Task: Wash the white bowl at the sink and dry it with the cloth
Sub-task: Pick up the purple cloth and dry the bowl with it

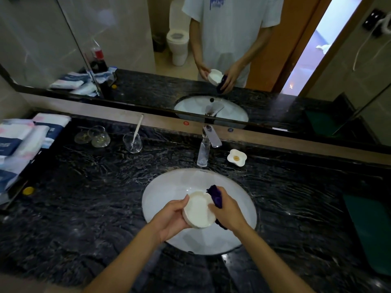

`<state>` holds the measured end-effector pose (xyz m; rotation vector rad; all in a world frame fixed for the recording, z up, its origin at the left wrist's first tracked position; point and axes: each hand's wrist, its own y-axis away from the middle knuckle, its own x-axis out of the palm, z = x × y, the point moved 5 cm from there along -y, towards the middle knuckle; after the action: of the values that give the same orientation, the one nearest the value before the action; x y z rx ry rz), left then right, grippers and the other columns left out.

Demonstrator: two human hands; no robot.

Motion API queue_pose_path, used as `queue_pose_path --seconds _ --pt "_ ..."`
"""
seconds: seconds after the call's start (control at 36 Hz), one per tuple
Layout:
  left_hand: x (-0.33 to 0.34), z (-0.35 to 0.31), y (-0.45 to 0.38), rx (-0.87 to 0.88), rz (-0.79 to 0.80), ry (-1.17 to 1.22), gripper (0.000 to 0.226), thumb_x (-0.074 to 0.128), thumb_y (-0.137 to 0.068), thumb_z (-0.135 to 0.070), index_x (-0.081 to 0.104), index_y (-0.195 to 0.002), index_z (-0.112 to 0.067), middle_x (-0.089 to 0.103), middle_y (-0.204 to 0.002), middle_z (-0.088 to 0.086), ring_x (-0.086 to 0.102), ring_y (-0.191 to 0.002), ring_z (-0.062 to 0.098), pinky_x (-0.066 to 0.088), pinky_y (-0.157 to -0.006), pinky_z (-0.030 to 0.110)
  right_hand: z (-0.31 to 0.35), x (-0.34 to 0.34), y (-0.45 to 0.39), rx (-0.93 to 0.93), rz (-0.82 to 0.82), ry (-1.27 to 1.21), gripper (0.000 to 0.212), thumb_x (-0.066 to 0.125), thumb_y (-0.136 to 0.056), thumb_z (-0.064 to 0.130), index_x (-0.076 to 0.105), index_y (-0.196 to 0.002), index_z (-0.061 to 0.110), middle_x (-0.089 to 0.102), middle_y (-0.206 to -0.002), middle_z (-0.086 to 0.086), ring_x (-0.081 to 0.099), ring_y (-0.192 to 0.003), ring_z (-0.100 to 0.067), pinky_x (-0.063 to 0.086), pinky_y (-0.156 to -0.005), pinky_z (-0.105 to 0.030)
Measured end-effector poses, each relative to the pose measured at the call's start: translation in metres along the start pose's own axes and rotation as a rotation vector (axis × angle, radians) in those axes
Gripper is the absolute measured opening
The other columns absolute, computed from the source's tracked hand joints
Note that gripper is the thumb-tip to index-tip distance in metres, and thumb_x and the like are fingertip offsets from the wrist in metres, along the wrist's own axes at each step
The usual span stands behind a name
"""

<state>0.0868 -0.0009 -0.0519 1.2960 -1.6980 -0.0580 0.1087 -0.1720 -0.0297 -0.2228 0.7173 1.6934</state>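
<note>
Over the white oval sink (pixel 165 187) I hold the white bowl (pixel 198 211), tilted with its inside facing me. My left hand (pixel 172 217) grips it from the left and underneath. My right hand (pixel 227 209) holds a dark purple cloth (pixel 215 195) pressed against the bowl's right rim, with a thumb on the rim. Part of the cloth hangs below the bowl. The chrome faucet (pixel 206 144) stands behind the sink; no water is seen running.
On the dark marble counter (pixel 95 197) stand three glasses (pixel 99 137), one with a toothbrush (pixel 132 142), a white flower-shaped dish (pixel 237 157), tissue packs (pixel 23 140) far left, a yellow cap (pixel 28 190) and a green mat (pixel 370 227) at right. A mirror (pixel 127 49) runs behind.
</note>
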Motion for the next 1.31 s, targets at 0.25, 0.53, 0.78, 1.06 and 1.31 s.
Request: queue_pose_path --seconds 0.25,0.53,0.78,1.06,1.31 --pt "0.006 0.019 -0.002 0.096 0.05 0.053 0.076 0.084 -0.077 -0.035 0.057 -0.135 0.006 0.058 -0.139 0.027 0.054 -0.131 0.042 0.043 -0.111 0.057 -0.015 0.016 0.023 0.044 -0.269 -0.127 0.048 0.058 -0.094 0.008 0.047 -0.139 0.019 0.06 -0.122 0.004 0.057 -0.11 -0.015 0.05 -0.099 -0.034" --pt "0.005 -0.023 0.007 -0.253 0.212 -0.438 0.042 0.079 -0.083 -0.031 0.071 -0.108 0.001 0.071 -0.104 0.023 0.069 -0.102 0.04 0.053 -0.097 0.057 0.018 -0.023 -0.011 -0.374 0.235 0.346 0.056 0.065 -0.091 0.015 0.044 -0.143 0.021 0.054 -0.137 0.004 0.052 -0.12 -0.009 0.034 -0.098 -0.006" --pt "0.007 -0.02 0.003 -0.278 0.212 -0.431 0.037 0.068 -0.092 -0.014 0.064 -0.119 0.011 0.069 -0.11 0.03 0.069 -0.106 0.044 0.059 -0.088 0.052 0.031 -0.027 -0.023 -0.348 0.335 0.376 0.051 0.066 -0.088 0.014 0.05 -0.135 0.027 0.062 -0.128 0.008 0.056 -0.111 -0.008 0.045 -0.092 -0.021" --pt "-0.018 0.015 0.009 -0.085 -0.037 -0.226 0.043 0.065 -0.092 -0.018 0.062 -0.118 0.017 0.068 -0.112 0.038 0.07 -0.103 0.046 0.059 -0.089 0.054 -0.015 0.0 0.005 -0.008 -0.095 -0.044 0.049 0.063 -0.086 0.002 0.056 -0.127 0.027 0.065 -0.109 0.008 0.061 -0.1 -0.013 0.046 -0.075 -0.016" --pt "-0.015 0.039 0.014 0.095 -0.191 -0.11 0.042 0.062 -0.091 -0.016 0.061 -0.115 0.018 0.068 -0.111 0.039 0.068 -0.106 0.049 0.061 -0.086 0.047 -0.033 0.024 0.023 0.1 -0.299 -0.212 0.056 0.057 -0.085 -0.005 0.052 -0.136 0.019 0.063 -0.125 0.002 0.058 -0.113 -0.013 0.046 -0.095 -0.021"
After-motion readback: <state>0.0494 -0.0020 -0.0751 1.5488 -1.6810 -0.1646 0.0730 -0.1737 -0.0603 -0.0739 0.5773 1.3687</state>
